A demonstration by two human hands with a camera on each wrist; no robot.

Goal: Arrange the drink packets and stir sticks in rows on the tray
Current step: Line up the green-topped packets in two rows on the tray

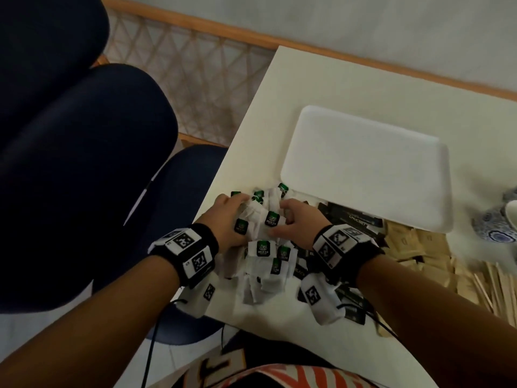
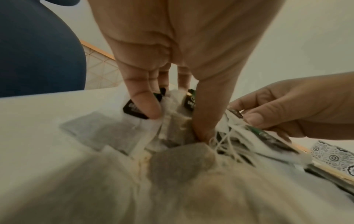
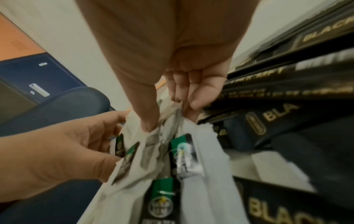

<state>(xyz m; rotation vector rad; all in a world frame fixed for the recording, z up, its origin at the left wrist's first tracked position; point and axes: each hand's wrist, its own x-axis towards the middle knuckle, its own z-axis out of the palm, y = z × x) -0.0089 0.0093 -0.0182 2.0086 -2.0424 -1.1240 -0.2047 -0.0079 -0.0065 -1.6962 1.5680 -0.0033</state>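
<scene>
A heap of white green tea bags (image 1: 264, 247) with green-black tags lies at the table's near left. My left hand (image 1: 233, 211) and right hand (image 1: 291, 219) both dig into the heap from either side, fingers curled around the tea bags (image 2: 134, 125) (image 3: 172, 148). The white tray (image 1: 369, 169) stands bare just beyond the heap. Black stick packets (image 1: 355, 219) (image 3: 287, 94) lie right of my right hand, with brown packets (image 1: 419, 247) and wooden stir sticks (image 1: 495, 287) farther right.
A blue-patterned ceramic pot (image 1: 498, 219) stands at the right edge beside the tray. Dark blue chairs (image 1: 84, 135) stand left of the white table (image 1: 321, 88). The table's left edge runs close by my left hand.
</scene>
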